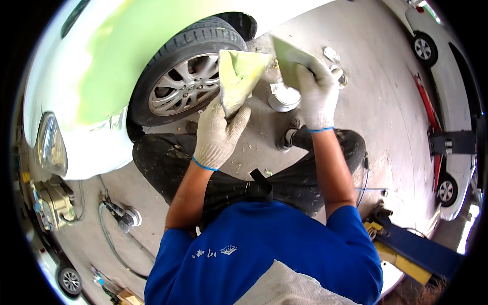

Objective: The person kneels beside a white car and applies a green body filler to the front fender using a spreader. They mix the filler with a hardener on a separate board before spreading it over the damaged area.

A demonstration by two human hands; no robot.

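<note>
My left hand (217, 133), in a white knit glove, is closed round the narrow end of a putty knife (230, 99). Pale yellow-green body filler (244, 68) is spread over its wide blade. To the right, my gloved right hand (320, 99) grips a flat, thin spreader (285, 60) with a greenish face, thumb and fingers pinching its edge. The two tools are held up close to each other, apart by a small gap. Ahead and left stands a white car (178, 12) with yellow-green filler patches on its fender, above the front wheel (189, 86).
An open white can (284, 97) stands on the floor between my knees, with lids (331, 54) beyond it. A sander (127, 218) with a hose lies at left. A blue and yellow lift arm (412, 249) is at lower right. Other white cars (437, 30) stand right.
</note>
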